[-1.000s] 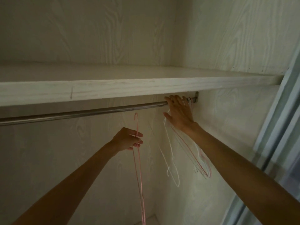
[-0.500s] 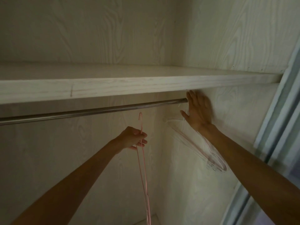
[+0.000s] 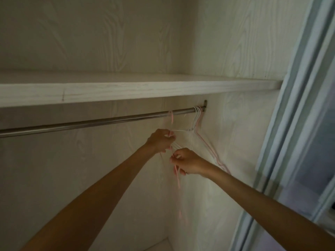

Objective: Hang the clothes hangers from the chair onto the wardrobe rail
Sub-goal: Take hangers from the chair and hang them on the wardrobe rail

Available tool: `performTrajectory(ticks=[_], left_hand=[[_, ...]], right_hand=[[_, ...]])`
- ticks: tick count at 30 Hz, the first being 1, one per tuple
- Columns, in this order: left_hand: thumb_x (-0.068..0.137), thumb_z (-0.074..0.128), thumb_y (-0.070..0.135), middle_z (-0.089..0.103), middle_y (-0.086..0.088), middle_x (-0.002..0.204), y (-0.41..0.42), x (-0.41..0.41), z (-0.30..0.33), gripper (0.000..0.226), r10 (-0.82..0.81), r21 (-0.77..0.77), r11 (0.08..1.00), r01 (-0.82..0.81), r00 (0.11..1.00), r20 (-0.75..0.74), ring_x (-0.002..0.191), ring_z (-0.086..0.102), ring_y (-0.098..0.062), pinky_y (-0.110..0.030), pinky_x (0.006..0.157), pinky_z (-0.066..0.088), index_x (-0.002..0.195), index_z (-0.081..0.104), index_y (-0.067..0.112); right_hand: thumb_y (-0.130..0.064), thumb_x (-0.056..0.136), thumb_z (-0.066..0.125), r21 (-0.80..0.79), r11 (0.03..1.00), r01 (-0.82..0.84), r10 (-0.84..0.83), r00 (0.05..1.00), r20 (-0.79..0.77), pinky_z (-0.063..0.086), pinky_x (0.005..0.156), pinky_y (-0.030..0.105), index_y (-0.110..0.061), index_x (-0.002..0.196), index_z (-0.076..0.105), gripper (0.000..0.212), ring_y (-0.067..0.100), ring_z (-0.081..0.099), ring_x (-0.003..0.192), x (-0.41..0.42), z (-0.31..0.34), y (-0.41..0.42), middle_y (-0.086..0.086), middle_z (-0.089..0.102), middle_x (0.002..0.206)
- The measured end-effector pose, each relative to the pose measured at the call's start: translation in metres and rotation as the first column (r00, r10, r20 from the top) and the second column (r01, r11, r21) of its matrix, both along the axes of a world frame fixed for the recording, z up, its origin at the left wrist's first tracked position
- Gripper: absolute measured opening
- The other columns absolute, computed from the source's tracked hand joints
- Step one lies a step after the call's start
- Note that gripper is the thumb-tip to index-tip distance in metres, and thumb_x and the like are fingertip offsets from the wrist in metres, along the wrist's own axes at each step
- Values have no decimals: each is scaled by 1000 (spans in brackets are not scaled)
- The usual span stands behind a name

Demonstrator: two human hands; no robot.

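Left grip [image 3: 160,141] and right grip [image 3: 186,163] both pinch the pink hanger [image 3: 176,173]; lift its hook squarely over the rail [image 3: 94,123], clear of the hung hangers [image 3: 196,118] at right.

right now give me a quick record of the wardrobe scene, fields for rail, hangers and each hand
rail: metal, runs under the shelf
hung hangers: white and pink bunch at the rail's right end by the bracket
pink hanger: hook near the rail, whether it is on cannot be told
left hand: grips hanger wires
right hand: pinches the pink hanger
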State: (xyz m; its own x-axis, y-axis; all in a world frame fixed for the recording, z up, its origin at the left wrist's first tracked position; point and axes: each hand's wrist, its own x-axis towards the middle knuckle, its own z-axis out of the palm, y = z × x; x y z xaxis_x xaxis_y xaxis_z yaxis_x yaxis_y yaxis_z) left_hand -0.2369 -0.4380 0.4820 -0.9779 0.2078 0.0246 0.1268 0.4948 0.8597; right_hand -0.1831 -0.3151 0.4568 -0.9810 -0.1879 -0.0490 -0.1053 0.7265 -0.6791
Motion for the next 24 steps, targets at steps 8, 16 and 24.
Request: performTrajectory(ticks=[8,16,24], left_hand=[[93,51,19,70,-5,102,-39,4,29,21,-19,-305,752,-584,443,-896,92,65,-24,-33,72,50,103,70,18],[91,52,8,50,-2,136,-65,-14,17,52,-117,-565,542,-622,610,-784,118,51,-21,-33,98,40,141,38,19],[81,65,4,68,1,100,-56,-10,16,40,-50,-504,503,-702,559,-828,83,63,-17,-27,67,48,117,63,21]], right_hand=[[-18,99,41,-51,981,185,-192,959,-208,37,52,15,-11,103,62,22,4,51,53,-40,18,25,-8,54,62],[-23,98,44,54,978,202,-196,976,-99,34,39,4,-8,112,65,29,2,49,52,-62,-7,27,-9,53,63],[-52,89,51,255,894,369,-167,802,-574,44,92,37,-12,136,39,63,28,52,119,-70,48,28,9,52,133]])
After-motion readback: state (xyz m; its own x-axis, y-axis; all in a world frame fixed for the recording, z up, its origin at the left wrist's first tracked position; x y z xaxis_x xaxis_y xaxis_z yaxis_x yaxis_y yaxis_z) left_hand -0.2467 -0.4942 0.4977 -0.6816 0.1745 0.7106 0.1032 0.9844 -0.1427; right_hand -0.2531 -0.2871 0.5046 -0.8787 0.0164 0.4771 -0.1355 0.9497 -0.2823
